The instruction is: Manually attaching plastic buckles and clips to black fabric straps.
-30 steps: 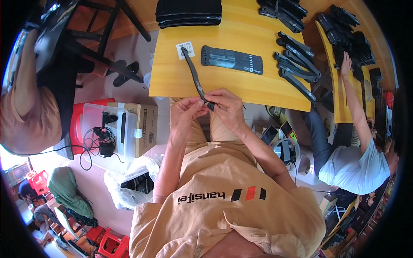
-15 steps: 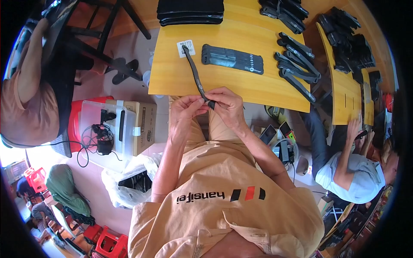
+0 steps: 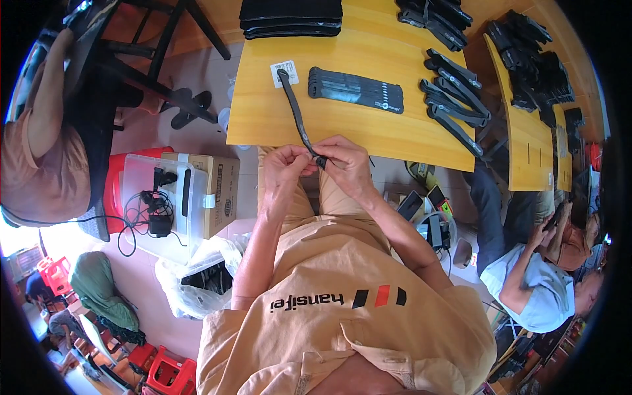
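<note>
- A long, thin black strap [image 3: 295, 108] lies diagonally across the near edge of a yellow wooden tabletop [image 3: 395, 135]; its far end rests on a small white label [image 3: 284, 74].
- Its near end hangs just past the tabletop edge, pinched between both hands above the person's lap.
- The left hand [image 3: 284, 166] has a narrow grip, fingers closed on the strap's end.
- The right hand [image 3: 345, 164] touches the left, its grip also closed on the same end.
- Just beyond, a flat row of black straps [image 3: 355, 90] lies on the tabletop.
- More loose black pieces [image 3: 454, 99] lie to the right.
- A black stack [image 3: 291, 16] sits at the far edge.
- A cardboard box [image 3: 220, 194] stands on the floor to the left.
</note>
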Action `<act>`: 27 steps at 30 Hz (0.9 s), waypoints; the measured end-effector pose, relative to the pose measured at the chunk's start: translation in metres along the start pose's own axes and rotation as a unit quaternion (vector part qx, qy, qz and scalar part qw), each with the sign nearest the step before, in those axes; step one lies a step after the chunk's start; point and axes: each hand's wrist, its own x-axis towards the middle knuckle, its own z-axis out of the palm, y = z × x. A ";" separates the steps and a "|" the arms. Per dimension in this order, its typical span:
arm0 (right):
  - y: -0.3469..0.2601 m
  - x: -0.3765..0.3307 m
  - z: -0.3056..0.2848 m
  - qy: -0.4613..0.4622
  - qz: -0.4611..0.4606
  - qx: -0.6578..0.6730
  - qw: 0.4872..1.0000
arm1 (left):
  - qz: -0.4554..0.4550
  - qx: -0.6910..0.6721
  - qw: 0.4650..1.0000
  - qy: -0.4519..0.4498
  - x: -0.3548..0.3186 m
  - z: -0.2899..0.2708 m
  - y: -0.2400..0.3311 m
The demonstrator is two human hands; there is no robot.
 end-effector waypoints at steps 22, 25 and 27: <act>-0.012 -0.001 -0.001 -0.015 0.017 -0.146 0.989 | 0.070 0.137 0.985 0.076 0.005 0.012 -0.023; -0.007 -0.002 0.002 -0.003 -0.019 -0.154 0.988 | 0.069 0.150 0.983 0.087 0.006 0.015 -0.023; -0.010 -0.002 0.002 0.000 -0.034 -0.180 0.983 | 0.070 0.159 0.979 0.106 0.005 0.019 -0.021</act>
